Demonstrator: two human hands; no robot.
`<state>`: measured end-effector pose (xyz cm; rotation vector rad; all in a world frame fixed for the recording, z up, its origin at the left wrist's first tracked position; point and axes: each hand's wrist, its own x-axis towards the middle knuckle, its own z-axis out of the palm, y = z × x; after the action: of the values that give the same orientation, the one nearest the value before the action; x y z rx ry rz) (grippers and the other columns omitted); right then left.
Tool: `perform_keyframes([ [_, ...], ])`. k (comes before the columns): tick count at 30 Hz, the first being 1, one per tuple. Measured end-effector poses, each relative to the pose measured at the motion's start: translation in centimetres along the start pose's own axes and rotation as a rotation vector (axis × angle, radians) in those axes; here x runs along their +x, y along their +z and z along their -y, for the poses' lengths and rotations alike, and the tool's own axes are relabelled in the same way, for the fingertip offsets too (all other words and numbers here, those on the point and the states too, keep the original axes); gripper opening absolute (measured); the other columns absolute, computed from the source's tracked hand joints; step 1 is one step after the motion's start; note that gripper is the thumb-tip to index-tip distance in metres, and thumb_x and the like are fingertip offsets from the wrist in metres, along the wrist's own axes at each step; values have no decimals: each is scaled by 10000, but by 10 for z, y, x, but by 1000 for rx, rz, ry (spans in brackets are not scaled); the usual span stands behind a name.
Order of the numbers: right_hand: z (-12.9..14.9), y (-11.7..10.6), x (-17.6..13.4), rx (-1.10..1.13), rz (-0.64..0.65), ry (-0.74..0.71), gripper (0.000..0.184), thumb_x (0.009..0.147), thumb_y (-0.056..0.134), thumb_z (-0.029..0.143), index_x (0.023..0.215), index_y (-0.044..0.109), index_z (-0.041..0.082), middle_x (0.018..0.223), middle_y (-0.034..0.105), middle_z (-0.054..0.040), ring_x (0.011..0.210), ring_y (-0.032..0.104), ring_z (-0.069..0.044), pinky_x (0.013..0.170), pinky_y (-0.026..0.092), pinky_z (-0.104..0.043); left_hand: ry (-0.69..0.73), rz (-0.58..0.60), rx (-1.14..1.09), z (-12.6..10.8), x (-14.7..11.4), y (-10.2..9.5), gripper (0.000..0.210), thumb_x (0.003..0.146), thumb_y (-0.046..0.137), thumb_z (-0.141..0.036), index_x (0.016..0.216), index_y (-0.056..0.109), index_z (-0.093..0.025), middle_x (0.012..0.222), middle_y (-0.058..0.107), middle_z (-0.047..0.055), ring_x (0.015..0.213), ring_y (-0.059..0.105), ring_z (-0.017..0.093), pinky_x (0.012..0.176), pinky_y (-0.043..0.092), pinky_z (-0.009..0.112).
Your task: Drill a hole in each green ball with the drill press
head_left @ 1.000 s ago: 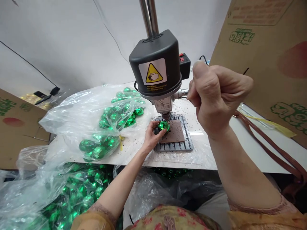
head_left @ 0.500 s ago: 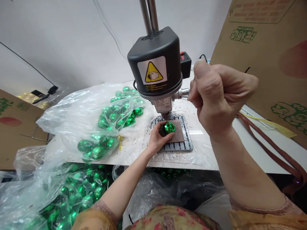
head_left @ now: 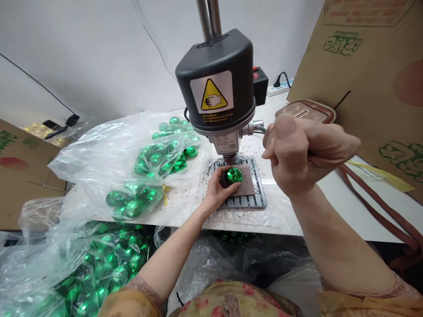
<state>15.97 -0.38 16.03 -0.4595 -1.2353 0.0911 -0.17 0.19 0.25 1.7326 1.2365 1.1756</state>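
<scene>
My left hand (head_left: 218, 189) curls its fingers and thumb around a shiny green faceted ball (head_left: 234, 175). The ball rests on a brown pad (head_left: 248, 187), which lies on the slotted grey base plate (head_left: 261, 199) of a small bench drill press (head_left: 214, 83). Right above the ball is the drill chuck (head_left: 230, 157), whose tip comes down at the ball's top. Raised at the right, my right hand (head_left: 300, 154) is closed in a fist at the feed lever (head_left: 257, 126); the lever's grip is hidden by my fingers.
Clear plastic bags of green balls (head_left: 135, 200) lie on the table's left, with more green balls (head_left: 109, 264) below it. Dark shavings surround the base plate. A brown bag (head_left: 306, 110) with straps, a power strip (head_left: 279, 88) and a large carton (head_left: 363, 79) are at the right.
My right fist has come down and slightly toward me, uncovering the brown bag and power strip behind it. The left hand keeps its hold on the ball; the view has shifted slightly.
</scene>
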Motion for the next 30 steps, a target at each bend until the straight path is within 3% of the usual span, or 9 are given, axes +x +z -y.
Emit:
perform_keyframes([
  [15, -12, -3, -14, -23, -50, -145, 478, 883, 597, 189, 457, 381, 180, 424, 374, 72, 389, 455, -55, 387, 334, -254, 30, 0, 50, 1, -1, -1, 496, 775, 825, -364, 1189, 602, -206, 1136, 690, 74, 1051, 655, 241, 933, 511, 376],
  [21, -13, -6, -16, 89, 22, -199, 428, 861, 567, 64, 497, 371, 172, 465, 330, 74, 410, 366, -30, 415, 310, -243, 35, -12, 36, 0, -1, 0, 483, 777, 820, -370, 1175, 605, -203, 1129, 689, 68, 1047, 651, 231, 921, 506, 353],
  [30, -20, -14, -24, 124, 113, -262, 392, 823, 560, 7, 516, 380, 174, 482, 350, 70, 416, 378, -38, 417, 291, -258, 36, -33, 7, 0, -2, 0, 484, 758, 823, -341, 1168, 603, -207, 1120, 682, 67, 1038, 650, 225, 921, 510, 354],
])
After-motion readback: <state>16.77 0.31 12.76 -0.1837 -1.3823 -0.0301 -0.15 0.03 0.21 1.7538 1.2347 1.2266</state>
